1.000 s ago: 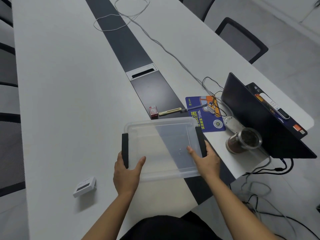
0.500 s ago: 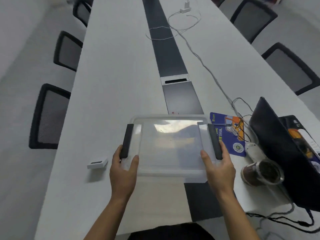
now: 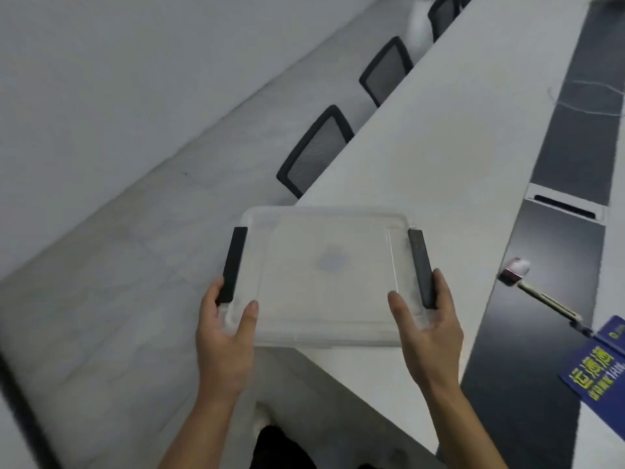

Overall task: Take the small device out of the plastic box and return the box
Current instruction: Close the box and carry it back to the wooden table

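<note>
The clear plastic box (image 3: pixel 328 275) with two black side clips is up in the air, over the left edge of the long white table (image 3: pixel 439 157) and partly over the floor. My left hand (image 3: pixel 226 336) grips its near left corner, thumb on the rim. My right hand (image 3: pixel 427 333) grips its near right corner beside the black clip. A faint grey blur shows through the box's middle; I cannot tell what it is. The small white device is out of view.
Black mesh chairs (image 3: pixel 318 150) line the table's left side, with grey floor (image 3: pixel 101 265) beyond. On the dark centre strip (image 3: pixel 558 258) lie a small red and white box (image 3: pixel 514 270) and a pen (image 3: pixel 551 304). A blue mat (image 3: pixel 598 363) sits at the right edge.
Both hands have carried the box off the table toward the left, and my view has swung left. The small white device, laptop and cup have left the frame.
</note>
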A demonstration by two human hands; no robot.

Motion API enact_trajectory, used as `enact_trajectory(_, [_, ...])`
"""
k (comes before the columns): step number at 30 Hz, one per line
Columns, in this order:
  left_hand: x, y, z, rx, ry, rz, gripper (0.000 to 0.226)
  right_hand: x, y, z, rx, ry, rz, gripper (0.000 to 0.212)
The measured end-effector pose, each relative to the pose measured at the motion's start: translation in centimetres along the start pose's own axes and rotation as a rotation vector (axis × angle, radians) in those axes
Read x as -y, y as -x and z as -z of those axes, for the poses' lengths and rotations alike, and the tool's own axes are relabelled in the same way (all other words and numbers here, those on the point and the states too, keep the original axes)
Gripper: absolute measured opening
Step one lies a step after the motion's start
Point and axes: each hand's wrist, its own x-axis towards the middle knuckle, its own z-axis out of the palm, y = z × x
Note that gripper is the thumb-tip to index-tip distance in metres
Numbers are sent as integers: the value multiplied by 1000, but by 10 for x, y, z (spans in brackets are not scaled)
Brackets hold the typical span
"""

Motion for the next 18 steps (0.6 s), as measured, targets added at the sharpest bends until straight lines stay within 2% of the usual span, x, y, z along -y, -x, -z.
enact_trajectory(4, [26,-28,78,-123,14,-3,59,33,26,-84,87,18,77,88])
enact_trajectory(12, [96,-117,266,-319,33,17,61,106,91,-298,284,40,223,89])
enact_trajectory(18, [130,-191,328,-368,32,45,61,137,94,-403,317,56,259,88])
